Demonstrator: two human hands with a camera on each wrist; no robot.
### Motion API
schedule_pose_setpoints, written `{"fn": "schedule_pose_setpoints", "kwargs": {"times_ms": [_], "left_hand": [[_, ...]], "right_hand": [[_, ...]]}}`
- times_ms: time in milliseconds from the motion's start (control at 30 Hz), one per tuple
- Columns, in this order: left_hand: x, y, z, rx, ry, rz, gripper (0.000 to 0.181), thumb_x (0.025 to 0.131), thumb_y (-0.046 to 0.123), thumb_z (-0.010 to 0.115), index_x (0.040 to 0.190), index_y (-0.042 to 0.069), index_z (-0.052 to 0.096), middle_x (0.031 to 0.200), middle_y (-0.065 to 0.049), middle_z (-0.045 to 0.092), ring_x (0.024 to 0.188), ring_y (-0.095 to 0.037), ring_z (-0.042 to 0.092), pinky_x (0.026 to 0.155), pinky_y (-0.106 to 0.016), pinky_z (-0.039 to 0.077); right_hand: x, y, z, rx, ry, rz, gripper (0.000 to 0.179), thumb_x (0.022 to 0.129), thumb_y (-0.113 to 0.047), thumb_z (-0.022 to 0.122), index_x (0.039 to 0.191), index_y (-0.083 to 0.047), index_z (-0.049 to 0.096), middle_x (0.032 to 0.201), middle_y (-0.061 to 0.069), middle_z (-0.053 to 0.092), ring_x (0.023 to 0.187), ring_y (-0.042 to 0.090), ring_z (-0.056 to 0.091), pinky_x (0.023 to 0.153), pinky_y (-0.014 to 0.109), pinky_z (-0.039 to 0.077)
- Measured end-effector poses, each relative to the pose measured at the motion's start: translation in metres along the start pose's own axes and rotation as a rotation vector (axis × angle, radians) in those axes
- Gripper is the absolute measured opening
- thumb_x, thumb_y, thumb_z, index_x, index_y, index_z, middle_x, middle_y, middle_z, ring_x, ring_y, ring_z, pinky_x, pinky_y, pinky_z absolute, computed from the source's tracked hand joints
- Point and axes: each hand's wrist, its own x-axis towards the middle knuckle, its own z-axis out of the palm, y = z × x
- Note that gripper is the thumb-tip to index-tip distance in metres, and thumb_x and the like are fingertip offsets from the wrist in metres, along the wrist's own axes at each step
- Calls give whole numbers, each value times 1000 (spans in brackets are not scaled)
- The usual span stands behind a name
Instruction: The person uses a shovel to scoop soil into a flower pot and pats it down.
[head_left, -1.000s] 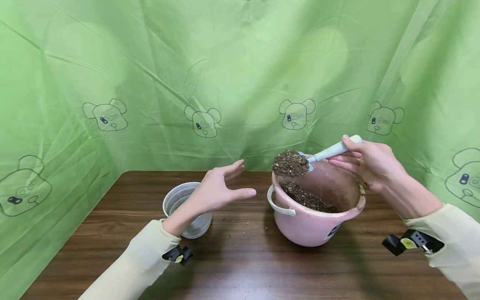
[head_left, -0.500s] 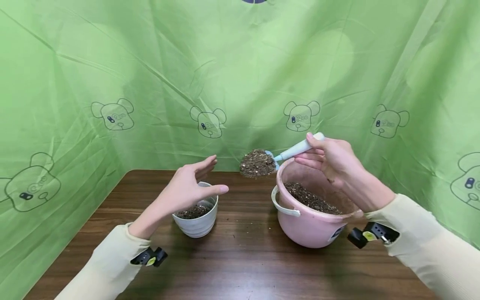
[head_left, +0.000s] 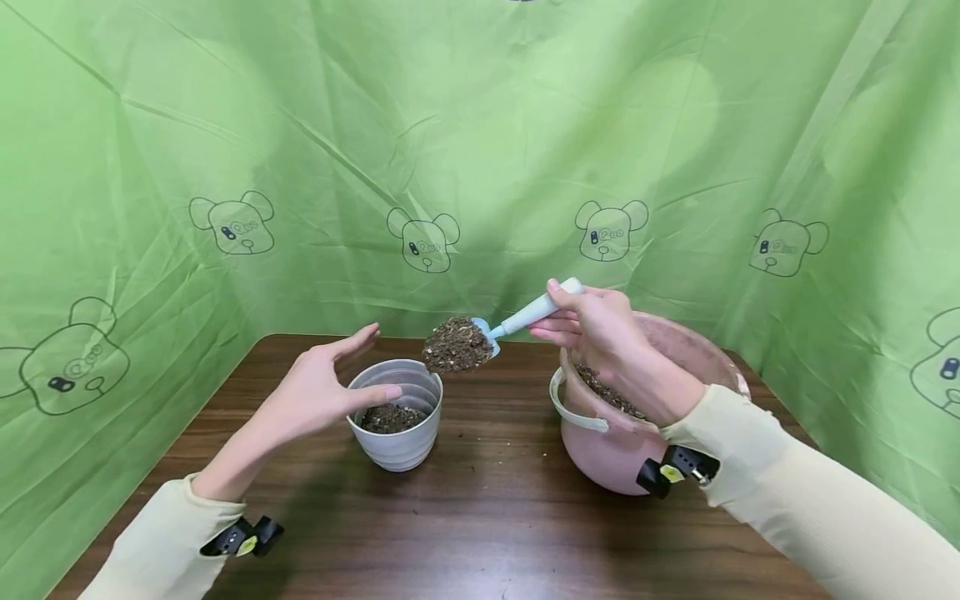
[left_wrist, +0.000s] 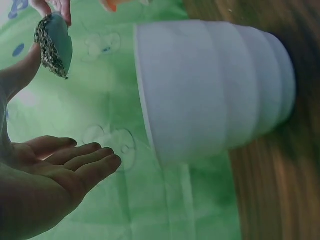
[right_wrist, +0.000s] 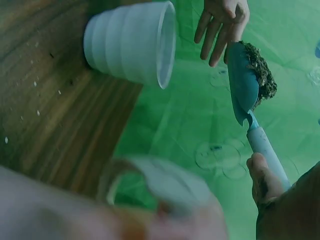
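Head view: our right hand point(head_left: 611, 329) grips the trowel point(head_left: 531, 317) of soil point(head_left: 456, 345) mid-frame; holding it level should limit spills. Our left hand point(head_left: 318, 383) spreads, empty, beside the pot point(head_left: 397, 450), left of centre.

Curtained booth-like space, green sheeting point(head_left: 510, 108) on three sides, printed cartoon heads point(head_left: 429, 243), brown wood-grain table point(head_left: 465, 525)

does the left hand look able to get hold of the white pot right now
Probably yes: the left hand holds nothing, its fingers are spread near the white pot, and nothing visible stands between them. The loaded trowel is held higher, toward the pot's other side.
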Motion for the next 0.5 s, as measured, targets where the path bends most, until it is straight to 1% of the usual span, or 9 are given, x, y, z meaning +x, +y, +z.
{"fn": "schedule_pose_setpoints", "kwargs": {"times_ms": [133, 300, 500], "left_hand": [[-8, -14, 1, 10, -6, -21, 94, 74, 59, 73, 149, 19, 33, 144, -6, 44, 132, -34, 37, 104, -56, 31], [-14, -34, 6, 22, -10, -38, 97, 72, 59, 75, 148, 15, 34, 143, -7, 44, 130, -36, 38, 102, -56, 34], [-21, -53, 16, -4, -41, -61, 103, 69, 59, 77, 149, 11, 32, 146, -10, 39, 129, -35, 40, 103, -53, 34]], "right_hand": [[3, 14, 15, -14, 24, -26, 27, 93, -17, 63, 110, 2, 54, 96, 22, 67, 83, 33, 69, 79, 40, 54], [7, 31, 30, -40, 63, -34, 28, 93, -15, 64, 111, 4, 56, 101, 24, 65, 87, 36, 67, 78, 40, 55], [11, 48, 45, -74, 97, -43, 26, 92, -16, 65, 107, 4, 59, 97, 27, 66, 87, 40, 66, 74, 40, 56]]}}
